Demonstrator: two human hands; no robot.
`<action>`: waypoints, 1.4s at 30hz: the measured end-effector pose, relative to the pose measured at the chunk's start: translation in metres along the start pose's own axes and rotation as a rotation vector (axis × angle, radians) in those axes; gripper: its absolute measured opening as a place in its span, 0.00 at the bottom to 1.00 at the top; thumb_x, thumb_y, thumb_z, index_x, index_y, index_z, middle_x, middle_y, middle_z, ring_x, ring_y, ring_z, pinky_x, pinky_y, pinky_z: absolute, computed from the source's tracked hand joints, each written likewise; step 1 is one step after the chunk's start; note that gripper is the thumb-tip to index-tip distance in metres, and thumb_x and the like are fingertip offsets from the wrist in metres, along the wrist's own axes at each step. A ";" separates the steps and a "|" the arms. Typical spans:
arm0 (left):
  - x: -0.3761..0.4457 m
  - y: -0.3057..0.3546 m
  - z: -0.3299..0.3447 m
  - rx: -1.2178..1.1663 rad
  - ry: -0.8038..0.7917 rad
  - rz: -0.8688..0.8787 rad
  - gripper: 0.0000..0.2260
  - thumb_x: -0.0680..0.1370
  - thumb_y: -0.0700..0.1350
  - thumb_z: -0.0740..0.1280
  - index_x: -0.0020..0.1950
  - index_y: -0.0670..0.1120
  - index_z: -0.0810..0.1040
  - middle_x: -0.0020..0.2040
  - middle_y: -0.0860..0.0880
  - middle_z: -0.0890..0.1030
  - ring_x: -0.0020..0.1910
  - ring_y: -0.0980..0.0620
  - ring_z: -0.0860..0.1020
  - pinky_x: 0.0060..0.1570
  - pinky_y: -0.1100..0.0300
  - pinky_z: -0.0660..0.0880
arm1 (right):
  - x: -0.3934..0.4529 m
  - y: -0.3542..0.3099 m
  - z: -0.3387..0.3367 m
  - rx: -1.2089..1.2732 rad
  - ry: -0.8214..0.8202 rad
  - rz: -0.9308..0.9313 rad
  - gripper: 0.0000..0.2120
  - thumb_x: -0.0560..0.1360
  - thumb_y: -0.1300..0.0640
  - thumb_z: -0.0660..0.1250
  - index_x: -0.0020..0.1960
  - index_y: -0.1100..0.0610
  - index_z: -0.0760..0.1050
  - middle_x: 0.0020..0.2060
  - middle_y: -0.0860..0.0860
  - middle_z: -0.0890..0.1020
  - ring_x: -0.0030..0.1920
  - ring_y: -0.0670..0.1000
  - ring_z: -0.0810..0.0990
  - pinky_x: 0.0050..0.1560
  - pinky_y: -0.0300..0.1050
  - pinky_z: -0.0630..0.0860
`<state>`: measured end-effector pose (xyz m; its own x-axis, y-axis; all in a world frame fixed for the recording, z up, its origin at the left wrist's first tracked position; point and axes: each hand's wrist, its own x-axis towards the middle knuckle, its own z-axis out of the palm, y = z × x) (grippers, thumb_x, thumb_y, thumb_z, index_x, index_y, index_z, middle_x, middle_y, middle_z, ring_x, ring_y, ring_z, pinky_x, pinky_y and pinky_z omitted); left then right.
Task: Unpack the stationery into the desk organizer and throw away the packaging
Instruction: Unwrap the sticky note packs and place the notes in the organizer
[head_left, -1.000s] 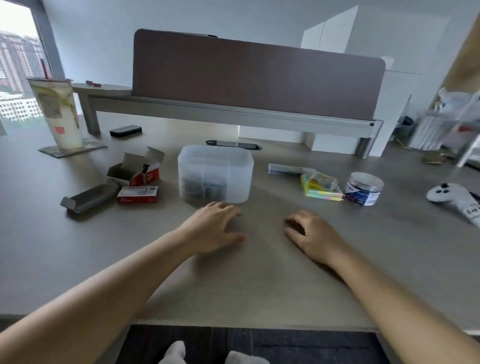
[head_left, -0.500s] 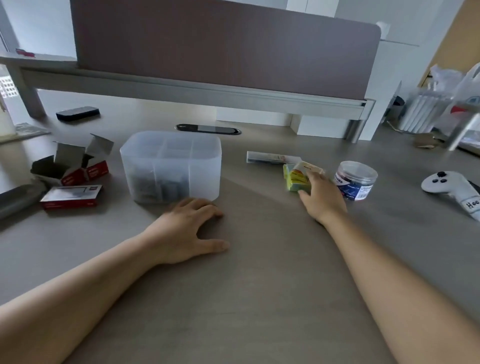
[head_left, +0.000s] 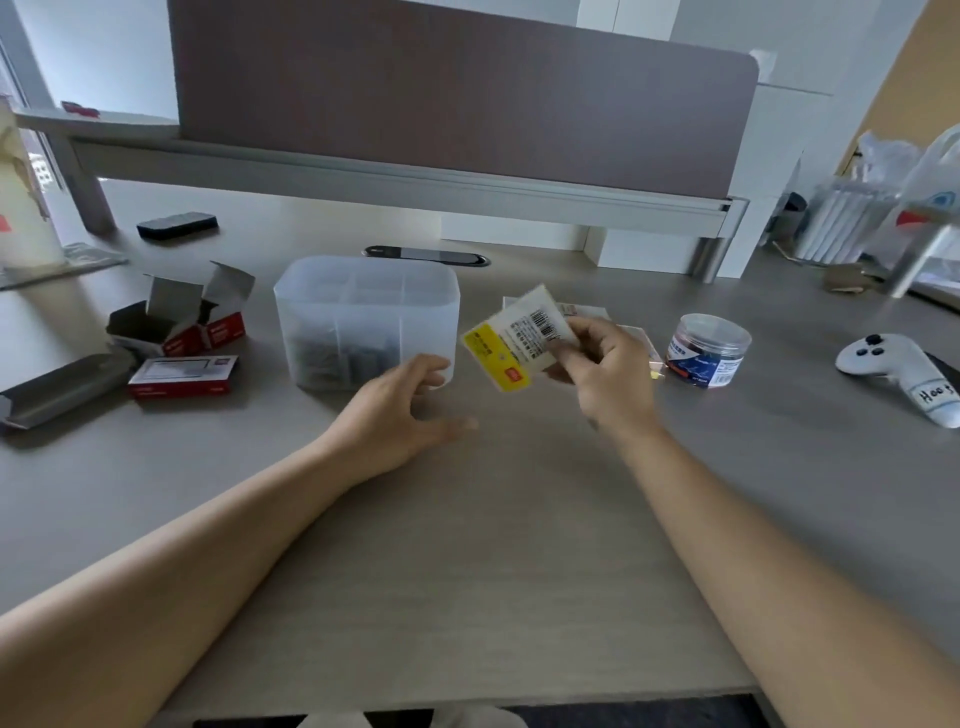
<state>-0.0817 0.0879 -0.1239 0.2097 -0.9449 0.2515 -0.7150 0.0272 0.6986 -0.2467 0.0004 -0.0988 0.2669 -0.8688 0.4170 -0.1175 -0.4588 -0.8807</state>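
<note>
Pinching a small yellow-and-white packet (head_left: 517, 338) by its right end, the right hand (head_left: 605, 371) is holding it in the air just right of the translucent desk organizer (head_left: 366, 319). Fingers loosely spread, the left hand (head_left: 400, 415) is hovering empty in front of the organizer. Left of the organizer, opened red boxes (head_left: 179, 325) are lying on the grey desk (head_left: 467, 545); right of it, a clear jar (head_left: 709, 349) is standing.

"hoo" handwritten on white controller (head_left: 904, 370) label; packet (head_left: 511, 340) print illegible
</note>
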 end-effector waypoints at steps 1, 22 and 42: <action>0.001 0.002 0.000 -0.101 0.039 -0.025 0.26 0.68 0.50 0.71 0.64 0.49 0.68 0.56 0.53 0.74 0.56 0.54 0.73 0.58 0.61 0.68 | -0.003 -0.004 0.006 0.125 -0.037 0.077 0.07 0.74 0.68 0.61 0.46 0.59 0.76 0.36 0.49 0.79 0.34 0.46 0.80 0.38 0.35 0.79; -0.017 -0.023 -0.053 -0.688 0.176 -0.210 0.05 0.75 0.38 0.63 0.41 0.47 0.71 0.40 0.48 0.78 0.38 0.52 0.78 0.31 0.65 0.77 | -0.016 -0.019 0.093 0.027 -0.310 -0.032 0.04 0.72 0.65 0.65 0.43 0.58 0.77 0.36 0.51 0.80 0.35 0.45 0.79 0.39 0.36 0.79; -0.010 -0.029 -0.048 -0.489 0.429 -0.101 0.12 0.73 0.37 0.66 0.37 0.52 0.68 0.37 0.54 0.75 0.38 0.53 0.76 0.39 0.58 0.75 | -0.013 -0.014 0.089 0.039 -0.333 0.010 0.10 0.73 0.64 0.64 0.35 0.54 0.71 0.32 0.52 0.76 0.36 0.48 0.76 0.45 0.43 0.77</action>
<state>-0.0312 0.1118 -0.1143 0.5796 -0.7393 0.3428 -0.3134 0.1861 0.9312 -0.1630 0.0348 -0.1123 0.5642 -0.7622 0.3173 -0.0873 -0.4372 -0.8951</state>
